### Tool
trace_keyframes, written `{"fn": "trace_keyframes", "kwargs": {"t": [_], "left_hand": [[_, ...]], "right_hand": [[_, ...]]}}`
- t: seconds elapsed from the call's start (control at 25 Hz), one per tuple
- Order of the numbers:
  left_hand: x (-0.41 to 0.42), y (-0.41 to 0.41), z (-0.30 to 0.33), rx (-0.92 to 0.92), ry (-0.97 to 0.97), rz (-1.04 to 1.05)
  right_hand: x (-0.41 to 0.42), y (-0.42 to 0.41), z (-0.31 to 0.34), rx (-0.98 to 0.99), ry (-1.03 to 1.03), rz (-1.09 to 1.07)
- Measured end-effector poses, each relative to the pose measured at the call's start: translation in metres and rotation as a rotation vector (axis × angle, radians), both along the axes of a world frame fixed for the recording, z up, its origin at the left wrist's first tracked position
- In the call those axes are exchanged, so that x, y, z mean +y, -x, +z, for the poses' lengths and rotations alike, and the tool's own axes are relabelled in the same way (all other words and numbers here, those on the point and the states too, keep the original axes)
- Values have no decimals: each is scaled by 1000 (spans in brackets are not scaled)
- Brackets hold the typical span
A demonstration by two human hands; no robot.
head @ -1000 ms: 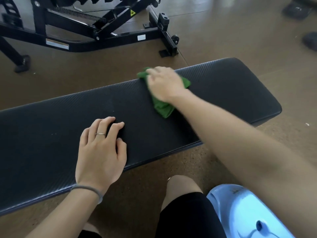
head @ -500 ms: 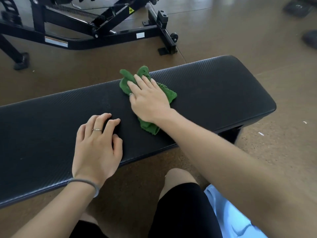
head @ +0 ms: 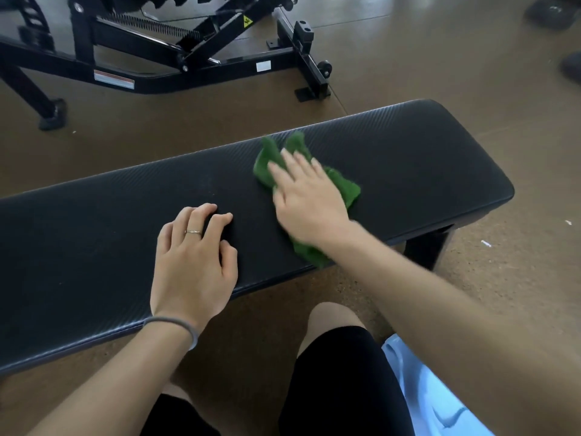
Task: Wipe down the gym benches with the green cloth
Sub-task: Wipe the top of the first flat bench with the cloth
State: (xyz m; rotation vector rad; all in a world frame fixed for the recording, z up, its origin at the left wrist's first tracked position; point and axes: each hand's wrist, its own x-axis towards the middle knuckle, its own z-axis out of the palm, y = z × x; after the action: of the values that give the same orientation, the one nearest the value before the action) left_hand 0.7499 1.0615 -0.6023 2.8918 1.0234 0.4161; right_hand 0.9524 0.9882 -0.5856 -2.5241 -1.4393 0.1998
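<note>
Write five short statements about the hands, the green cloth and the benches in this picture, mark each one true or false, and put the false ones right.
1. The right hand presses the green cloth flat on the black bench pad. True.
2. The left hand holds a spray bottle. False: it holds nothing and rests on the pad.
3. A ring shows on a left-hand finger. True.
4. The cloth lies on the floor. False: it lies on the pad, under the right hand.
5. A black metal bench frame stands on the floor beyond the pad. True.
</note>
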Motion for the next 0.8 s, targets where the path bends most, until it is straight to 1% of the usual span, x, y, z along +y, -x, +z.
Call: {"fn": "trace_keyframes", "kwargs": {"t": [0.08, 0.16, 0.32, 0.4, 0.48, 0.56, 0.64, 0.72, 0.8], "left_hand": [[1, -1, 0, 11, 1, 2], [3, -1, -1, 10, -4, 0], [4, -1, -2, 0, -14, -8], [5, -1, -1, -5, -15, -12], [3, 0, 0, -9, -6, -13], [0, 1, 1, -13, 3, -10], [2, 3, 1, -17, 20, -16], [3, 3, 2, -14, 37, -19], [4, 1, 3, -18, 61, -8]], "right_hand": [[-29, 21, -2, -4, -9, 83], [-26, 13, -2, 18, 18, 102], [38, -27, 0, 17, 40, -15], [54, -28, -4, 14, 51, -71], [39, -2, -3, 17, 14, -70], [1, 42, -8, -37, -67, -32], [-29, 69, -8, -39, -77, 27], [-28, 62, -5, -14, -17, 48], [0, 44, -2, 6, 17, 33]]}}
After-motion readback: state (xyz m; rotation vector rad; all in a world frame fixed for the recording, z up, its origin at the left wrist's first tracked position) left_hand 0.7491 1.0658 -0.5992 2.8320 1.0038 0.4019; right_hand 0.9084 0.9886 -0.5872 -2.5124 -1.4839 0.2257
